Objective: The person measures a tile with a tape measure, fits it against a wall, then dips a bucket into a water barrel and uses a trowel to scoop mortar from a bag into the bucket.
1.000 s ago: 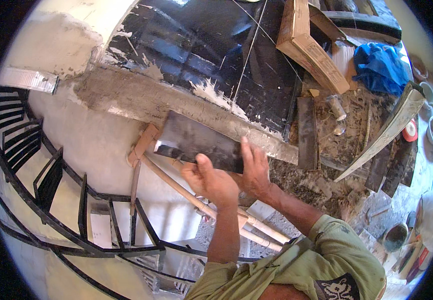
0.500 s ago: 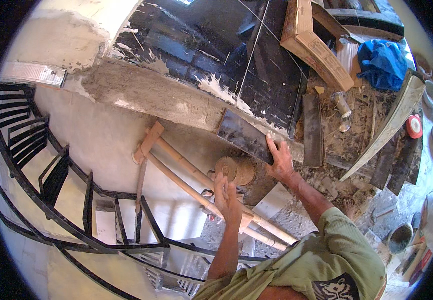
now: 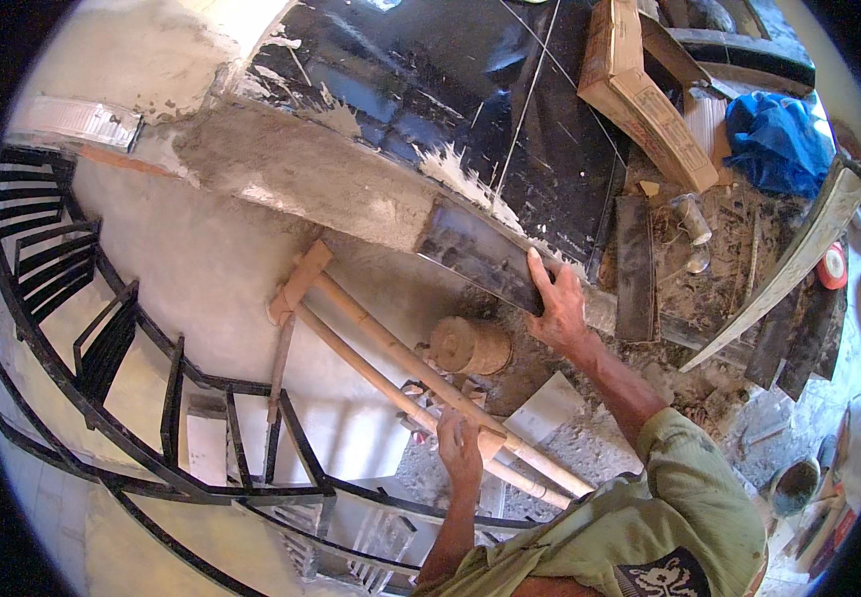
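Note:
My right hand (image 3: 562,308) grips a long dark tile strip (image 3: 465,254), which lies along the cement-covered ledge (image 3: 311,174) beside the edge of the black tiled floor (image 3: 410,70). Its fingers are spread over the strip's right end. Lower down, my left hand (image 3: 460,453) is open, fingers loosely bent, at the lower bamboo pole (image 3: 361,373); whether it touches the pole is unclear. A wooden block (image 3: 301,279) joins the poles' upper ends. A round, mud-coloured container (image 3: 470,345) stands between the poles and my right hand.
A black curved stair railing (image 3: 152,418) runs below left. To the right are a cardboard box (image 3: 639,109), blue plastic (image 3: 778,144), more dark tile strips (image 3: 635,269), a long pale curved piece (image 3: 768,279), a red-and-white round item (image 3: 830,265) and a bucket (image 3: 793,488).
The strip has moved up and right onto the ledge, with my right hand still on it. My left hand has let go of it and dropped toward the bamboo poles, uncovering the round container.

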